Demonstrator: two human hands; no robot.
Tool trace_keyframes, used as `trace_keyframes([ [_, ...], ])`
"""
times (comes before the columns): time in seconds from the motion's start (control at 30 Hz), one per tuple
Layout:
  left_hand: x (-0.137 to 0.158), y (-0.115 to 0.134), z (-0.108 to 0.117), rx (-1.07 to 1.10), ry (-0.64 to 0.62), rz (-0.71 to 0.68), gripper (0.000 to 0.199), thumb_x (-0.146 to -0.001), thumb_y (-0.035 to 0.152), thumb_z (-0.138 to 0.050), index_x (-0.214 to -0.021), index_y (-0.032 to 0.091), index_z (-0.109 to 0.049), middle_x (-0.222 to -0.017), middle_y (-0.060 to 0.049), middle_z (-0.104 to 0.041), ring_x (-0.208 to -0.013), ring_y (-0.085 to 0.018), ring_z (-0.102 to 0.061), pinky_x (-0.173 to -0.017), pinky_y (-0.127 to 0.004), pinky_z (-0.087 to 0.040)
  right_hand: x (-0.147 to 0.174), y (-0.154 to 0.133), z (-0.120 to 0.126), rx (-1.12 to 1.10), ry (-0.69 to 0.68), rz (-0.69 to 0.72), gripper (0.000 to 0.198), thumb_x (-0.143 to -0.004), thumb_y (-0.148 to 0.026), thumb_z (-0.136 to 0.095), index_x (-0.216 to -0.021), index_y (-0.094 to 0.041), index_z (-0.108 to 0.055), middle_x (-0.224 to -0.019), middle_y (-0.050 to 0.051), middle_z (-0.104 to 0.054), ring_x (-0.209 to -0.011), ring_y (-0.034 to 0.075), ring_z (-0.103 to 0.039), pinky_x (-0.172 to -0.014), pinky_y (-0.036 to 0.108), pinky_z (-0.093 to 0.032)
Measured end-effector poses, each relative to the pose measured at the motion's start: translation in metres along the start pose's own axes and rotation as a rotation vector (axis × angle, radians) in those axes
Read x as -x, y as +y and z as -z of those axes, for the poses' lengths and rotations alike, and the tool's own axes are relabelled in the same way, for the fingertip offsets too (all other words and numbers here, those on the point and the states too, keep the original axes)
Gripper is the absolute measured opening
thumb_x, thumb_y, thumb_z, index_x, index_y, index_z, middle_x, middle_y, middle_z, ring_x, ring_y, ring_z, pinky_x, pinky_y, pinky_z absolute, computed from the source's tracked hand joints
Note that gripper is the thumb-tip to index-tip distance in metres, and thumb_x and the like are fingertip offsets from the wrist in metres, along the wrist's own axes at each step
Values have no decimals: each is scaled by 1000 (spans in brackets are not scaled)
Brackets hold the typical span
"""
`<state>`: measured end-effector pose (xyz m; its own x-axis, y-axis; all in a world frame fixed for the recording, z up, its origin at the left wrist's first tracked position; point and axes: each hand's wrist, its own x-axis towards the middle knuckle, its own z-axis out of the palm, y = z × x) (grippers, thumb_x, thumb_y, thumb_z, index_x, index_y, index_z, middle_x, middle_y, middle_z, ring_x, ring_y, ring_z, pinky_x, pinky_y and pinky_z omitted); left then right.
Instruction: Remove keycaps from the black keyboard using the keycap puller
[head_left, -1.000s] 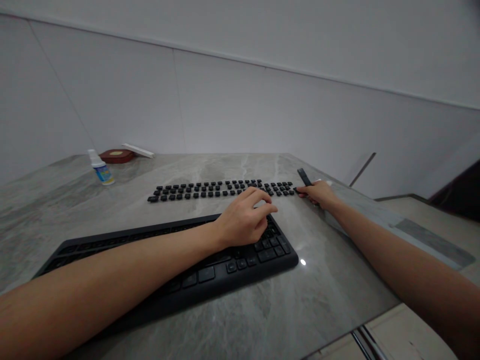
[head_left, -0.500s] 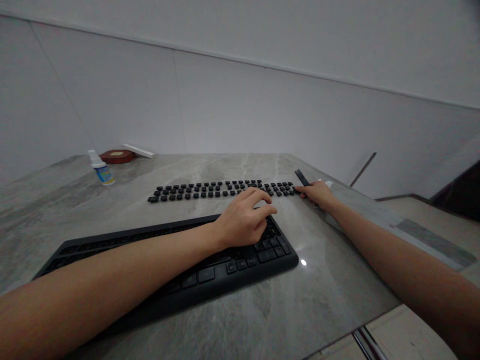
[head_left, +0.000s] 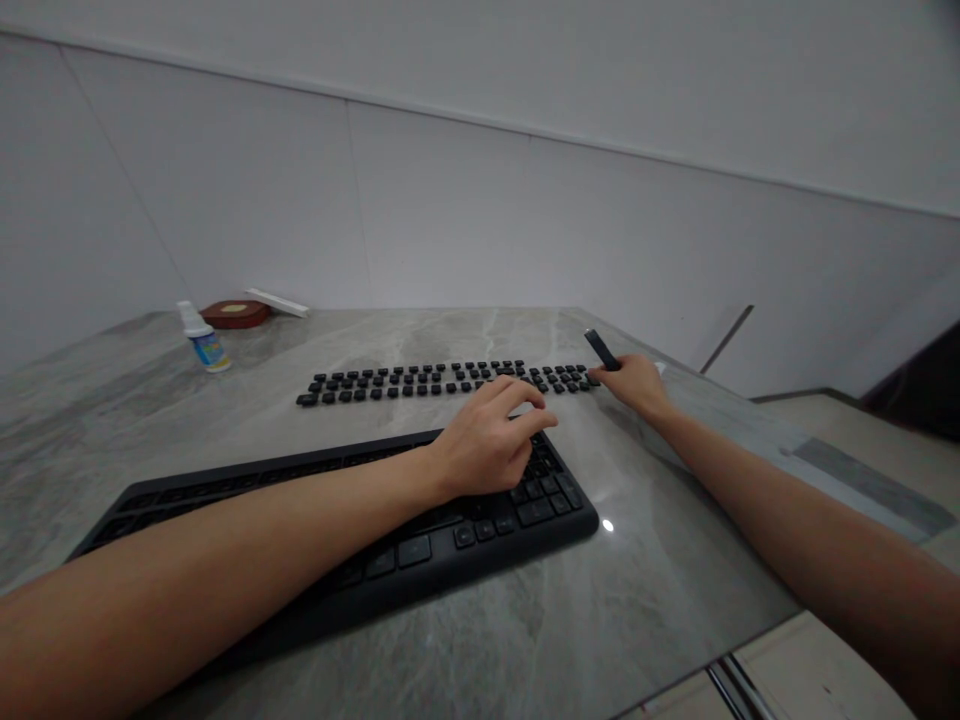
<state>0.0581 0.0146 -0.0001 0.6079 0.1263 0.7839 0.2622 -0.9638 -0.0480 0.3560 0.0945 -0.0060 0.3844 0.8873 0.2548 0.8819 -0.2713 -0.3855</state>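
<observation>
A black keyboard (head_left: 420, 551) lies aslant on the grey marbled tabletop, partly covered by my left forearm. My left hand (head_left: 491, 438) rests over its right part, fingers loosely bent, thumb and forefinger apart, with nothing visible between them. Beyond the keyboard, loose black keycaps (head_left: 409, 378) are laid out in rows. At the right end of these rows, my right hand (head_left: 634, 383) is closed round a slim black tool (head_left: 601, 350), whose far end points up and left. Its kind is not clear. The fingertips of that hand are close to the last keycaps.
A white spray bottle (head_left: 206, 345) with a blue label stands at the left. Behind it are a reddish-brown box (head_left: 236, 316) and a white strip (head_left: 277, 302). A pale wall (head_left: 450, 210) borders the table's back. The table edge runs below my right forearm.
The slim black tool has tipped and shifted slightly left in my right hand, which has turned a little. My left hand and the keyboard are nearly unchanged.
</observation>
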Motion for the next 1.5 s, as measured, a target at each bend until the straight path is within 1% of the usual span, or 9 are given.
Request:
trace_keyframes([
  [0.1,0,0,0,-3,-3,-1,34,-74,0,-48,-102,11,-63,-105,-12,-60,-94,-21,-53,-88,-41,-51,6,-6,1,4,-38,56,26,-76,-36,-69,-89,-15,-78,-73,10,-71,-76,25,-67,-60,28,-42],
  [0.27,0,1,2,-6,-18,16,34,-75,0,-47,-101,13,-63,-105,-12,-60,-96,-22,-53,-89,-42,-50,10,-9,2,3,-63,86,23,-75,-31,-70,-88,-14,-78,-68,8,-70,-71,23,-66,-57,26,-41],
  [0.73,0,1,1,-15,-22,13,33,-75,1,-48,-101,13,-64,-104,-12,-60,-94,-22,-53,-87,-41,-51,9,-5,0,-15,-72,139,22,-76,-29,-68,-89,-14,-78,-68,7,-69,-71,23,-65,-59,26,-40],
  [0.83,0,1,1,-13,-29,17,33,-75,1,-47,-101,13,-63,-104,-11,-60,-95,-22,-53,-88,-42,-50,7,-4,0,-21,-58,138,23,-76,-30,-68,-90,-15,-78,-70,7,-71,-73,23,-66,-60,26,-41],
  [1.0,0,1,1,-13,-29,11,32,-75,1,-48,-100,12,-64,-105,-12,-60,-95,-22,-54,-87,-41,-50,4,0,5,-23,13,89,27,-81,-31,-64,-97,-15,-78,-81,10,-73,-84,26,-68,-64,26,-43],
  [1.07,1,1,1,-17,-36,13,30,-75,2,-48,-99,12,-64,-105,-12,-60,-96,-22,-54,-87,-41,-50,4,1,6,-20,24,77,27,-81,-31,-64,-97,-15,-78,-81,11,-73,-84,26,-68,-64,26,-42],
  [1.3,1,0,0,-23,-51,19,25,-77,3,-49,-93,13,-66,-105,-12,-60,-95,-22,-53,-87,-41,-50,8,-4,2,-35,-57,125,24,-77,-30,-67,-94,-17,-79,-69,5,-70,-71,22,-66,-59,25,-40],
  [1.5,1,0,0,-23,-52,21,24,-78,4,-49,-92,14,-66,-105,-12,-60,-96,-22,-53,-87,-41,-50,9,-4,-1,-35,-90,152,22,-76,-26,-66,-91,-16,-79,-67,5,-69,-71,22,-65,-59,25,-40],
])
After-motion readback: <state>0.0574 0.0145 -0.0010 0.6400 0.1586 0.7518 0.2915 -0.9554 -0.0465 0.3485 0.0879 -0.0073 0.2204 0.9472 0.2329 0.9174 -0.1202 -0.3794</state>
